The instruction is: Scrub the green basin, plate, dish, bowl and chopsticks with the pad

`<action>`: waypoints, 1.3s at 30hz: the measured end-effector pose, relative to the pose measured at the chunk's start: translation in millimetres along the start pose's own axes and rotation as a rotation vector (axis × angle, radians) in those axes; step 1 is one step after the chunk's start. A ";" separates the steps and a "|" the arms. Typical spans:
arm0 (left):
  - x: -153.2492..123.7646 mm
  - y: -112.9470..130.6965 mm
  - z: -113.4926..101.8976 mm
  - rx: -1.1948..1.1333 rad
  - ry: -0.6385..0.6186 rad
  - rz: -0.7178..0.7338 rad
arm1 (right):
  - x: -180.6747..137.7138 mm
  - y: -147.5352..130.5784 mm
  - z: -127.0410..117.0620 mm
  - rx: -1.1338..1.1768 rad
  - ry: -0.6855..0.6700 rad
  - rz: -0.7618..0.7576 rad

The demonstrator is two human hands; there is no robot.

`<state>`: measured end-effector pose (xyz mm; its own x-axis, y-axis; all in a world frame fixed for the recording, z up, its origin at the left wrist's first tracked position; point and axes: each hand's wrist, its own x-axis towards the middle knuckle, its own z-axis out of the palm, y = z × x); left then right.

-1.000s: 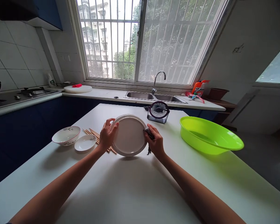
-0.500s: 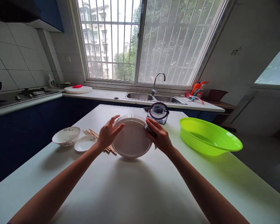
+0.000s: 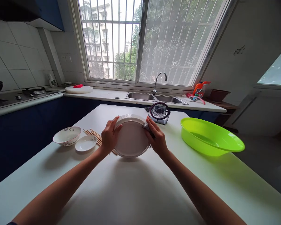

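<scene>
A white round plate (image 3: 132, 140) stands tilted up on its edge before me, its flat round side towards me. My left hand (image 3: 110, 134) is closed on its left rim, thumb on the near side and fingers round the back. At the right rim, my right hand (image 3: 156, 134) presses a grey, crumpled steel wool scrubber (image 3: 146, 125) against the plate. Most of the scrubber is hidden by the fingers. Left of the plate lie several wooden chopsticks (image 3: 93, 134), partly covered by my left hand. Beside them are a small white dish (image 3: 86, 143) and a flower-patterned bowl (image 3: 66, 136).
A bright green basin (image 3: 210, 137) stands on the right of the white table (image 3: 131, 193). Behind the plate is a small fan (image 3: 159, 113), with a dark crumpled thing next to it. Farther back are a double sink (image 3: 140, 96), a tap (image 3: 155, 83) and spray bottles (image 3: 199, 88).
My left hand has closed from spread fingers onto the plate's left rim. My right hand has shifted slightly left with the scrubber. The plate has barely moved.
</scene>
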<state>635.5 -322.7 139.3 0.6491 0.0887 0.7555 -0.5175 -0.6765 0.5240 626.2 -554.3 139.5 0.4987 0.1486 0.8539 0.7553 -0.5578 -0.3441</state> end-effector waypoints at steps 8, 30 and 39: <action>-0.5 -16.9 4.6 0.033 0.024 -0.194 | -37.7 13.1 22.8 0.079 0.039 0.236; -5.8 -8.8 7.3 0.015 0.028 -0.250 | -25.7 9.6 29.6 0.062 0.107 0.258; -9.1 -10.2 8.0 -0.010 0.040 -0.405 | -49.9 0.9 40.6 0.138 0.143 0.415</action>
<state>639.3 -322.4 123.9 0.7796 0.3750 0.5016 -0.2296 -0.5741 0.7860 619.2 -529.0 80.8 0.7147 -0.1837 0.6749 0.5587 -0.4306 -0.7088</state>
